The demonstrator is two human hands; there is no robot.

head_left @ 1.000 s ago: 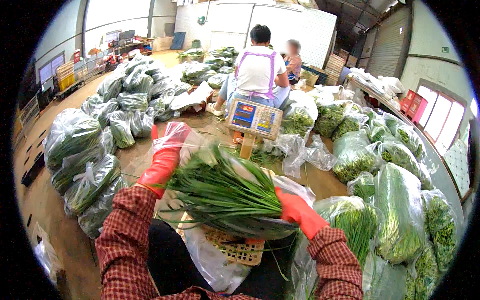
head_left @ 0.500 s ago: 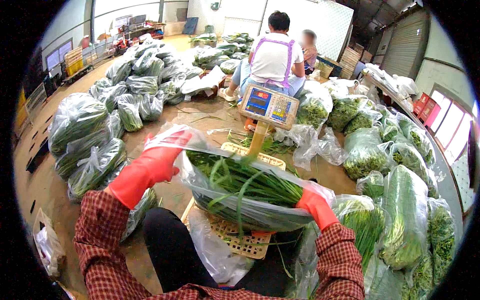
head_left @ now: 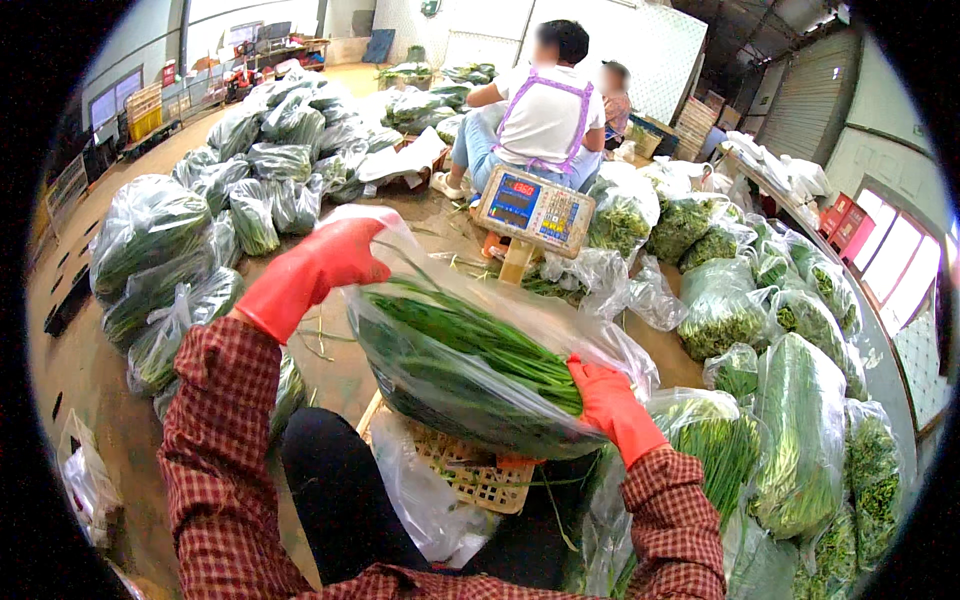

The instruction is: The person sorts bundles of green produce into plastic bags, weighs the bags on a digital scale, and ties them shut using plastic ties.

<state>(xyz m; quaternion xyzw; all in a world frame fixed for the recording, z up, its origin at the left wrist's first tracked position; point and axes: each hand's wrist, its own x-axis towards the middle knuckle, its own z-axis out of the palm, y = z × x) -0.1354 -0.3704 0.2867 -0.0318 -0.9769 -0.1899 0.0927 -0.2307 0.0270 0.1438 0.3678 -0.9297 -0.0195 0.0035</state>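
Observation:
A clear plastic bag (head_left: 430, 400) full of long green leafy stalks (head_left: 470, 335) lies across the middle, its mouth facing up. My left hand (head_left: 320, 270), in a red rubber glove, grips the bag's film at its far left end and holds it raised. At the right end my right hand (head_left: 612, 405), gloved the same, is closed on the bag's edge beside the stalks. Beneath the bag is a cream plastic basket (head_left: 480, 485), partly covered. A scale's display head (head_left: 535, 212) stands on a post just beyond the bag.
Bagged greens (head_left: 160, 240) are piled on the left, and more filled bags (head_left: 795, 440) crowd the right. Loose plastic film (head_left: 425, 495) hangs by my knee. Beyond the scale sits a person in a white shirt (head_left: 550, 110), with another person (head_left: 616, 100) farther back.
My left hand has risen, lifting the bag's far left edge. My right hand has shifted slightly left. The stalks sit lower inside the bag. The white-shirted person has turned left.

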